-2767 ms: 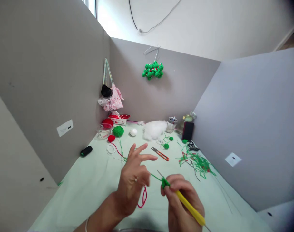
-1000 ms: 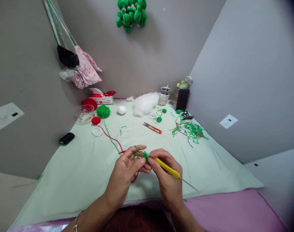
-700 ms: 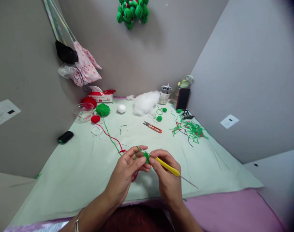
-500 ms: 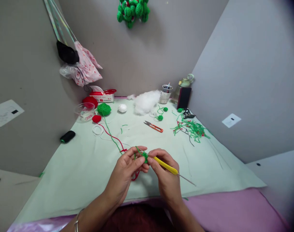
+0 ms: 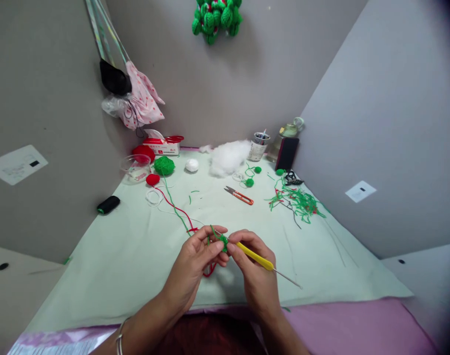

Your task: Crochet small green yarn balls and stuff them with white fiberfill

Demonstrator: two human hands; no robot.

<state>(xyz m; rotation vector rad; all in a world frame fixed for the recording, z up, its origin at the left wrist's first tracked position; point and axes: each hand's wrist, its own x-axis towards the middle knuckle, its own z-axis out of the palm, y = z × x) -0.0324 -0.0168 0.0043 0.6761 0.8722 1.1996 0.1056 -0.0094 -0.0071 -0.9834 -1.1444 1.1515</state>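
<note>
A small green crochet piece [image 5: 224, 242] is pinched between the thumb and fingers of my left hand [image 5: 195, 259], with green yarn running over the raised forefinger. My right hand [image 5: 256, 266] grips a crochet hook [image 5: 256, 255] by its yellow handle. The hook's front end meets the green piece, its tip partly hidden by fingers; a second thin metal end sticks out at the lower right. Red yarn [image 5: 210, 270] loops beneath my left hand. Strands lead back to a green yarn ball [image 5: 164, 166] and a small red ball [image 5: 153, 179].
Orange thread snips [image 5: 239, 195] lie beyond my hands. White stuffing [image 5: 228, 159], a white yarn ball [image 5: 191, 165], a cup of tools [image 5: 259, 147] and a phone [image 5: 287, 154] line the back. Yarn scraps [image 5: 301, 203] pile at right, and a clear plastic tub [image 5: 135, 170] stands at left.
The view has shifted slightly, so the table things appear a little further right. Both hands keep their hold on the green piece and the hook, with barely any movement.
</note>
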